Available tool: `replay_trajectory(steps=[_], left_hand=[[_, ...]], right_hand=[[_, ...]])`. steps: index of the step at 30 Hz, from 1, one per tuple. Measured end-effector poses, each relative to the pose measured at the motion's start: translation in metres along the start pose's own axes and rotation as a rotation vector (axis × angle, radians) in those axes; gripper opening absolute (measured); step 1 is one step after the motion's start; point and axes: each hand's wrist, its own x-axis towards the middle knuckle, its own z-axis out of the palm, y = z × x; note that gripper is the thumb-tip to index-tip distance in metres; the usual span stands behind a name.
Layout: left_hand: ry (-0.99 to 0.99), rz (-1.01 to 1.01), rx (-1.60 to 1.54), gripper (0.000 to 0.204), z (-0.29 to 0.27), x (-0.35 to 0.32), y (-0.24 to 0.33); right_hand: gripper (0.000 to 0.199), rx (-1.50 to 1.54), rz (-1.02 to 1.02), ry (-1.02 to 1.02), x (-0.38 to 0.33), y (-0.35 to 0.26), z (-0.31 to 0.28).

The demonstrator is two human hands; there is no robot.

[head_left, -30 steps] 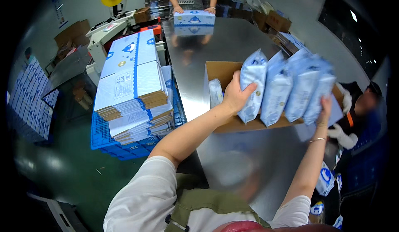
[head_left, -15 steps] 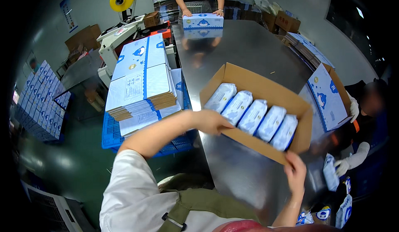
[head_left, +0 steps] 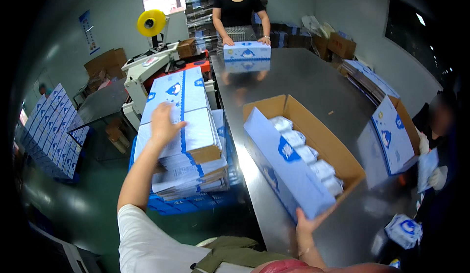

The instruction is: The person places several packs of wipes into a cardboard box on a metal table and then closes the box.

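An open cardboard carton (head_left: 274, 150), white and blue outside with a whale print, stands on the metal table in front of me. Inside it several soft white-and-blue packs (head_left: 307, 154) lie in a row. My right hand (head_left: 307, 224) grips the carton's near corner, thumb against the outer wall; some of its fingers are hidden. Over on the left, my left hand (head_left: 165, 124) is open with fingers apart, on or just above a stack of flat folded cartons (head_left: 199, 126). Nothing shows in that hand.
Across the metal table (head_left: 313, 77) a person rests both hands on a closed carton (head_left: 247, 53). At right, another person in white gloves handles a pack (head_left: 427, 169) beside an upright carton (head_left: 389, 136). A loose pack (head_left: 404, 230) lies near the right edge. A blue crate (head_left: 191, 204) supports the stack.
My left hand has let go of the carton's rim and moved left to the stack. The carton has turned, showing its printed long side. My right hand has shifted along to its near corner.
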Motion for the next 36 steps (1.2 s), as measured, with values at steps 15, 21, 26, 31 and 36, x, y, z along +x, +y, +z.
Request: replay_trajectory(steps=[15, 21, 26, 31, 36], left_hand=[[-0.579, -0.847, 0.022, 0.079, 0.019, 0.039, -0.124], [0.230, -0.741, -0.009, 0.033, -0.014, 0.031, -0.088], [0.562, 0.033, -0.953, 0.006, -0.063, -0.033, 0.091], [0.118, 0.940, -1.009, 0.012, -0.085, -0.178, 0.190], [-0.539, 1.044, -1.162, 0.028, -0.041, -0.238, 0.194]], right_hand=[[0.062, -0.812, -0.275, -0.842, 0.022, 0.019, 0.037], [0.056, -0.521, -0.162, -0.848, -0.009, 0.007, 0.000], [0.048, 0.078, 0.246, -0.436, 0.041, 0.025, 0.014], [0.046, 1.134, 0.456, -0.096, 0.129, 0.003, 0.013], [0.029, 0.639, 0.113, -0.362, 0.160, -0.060, -0.111]])
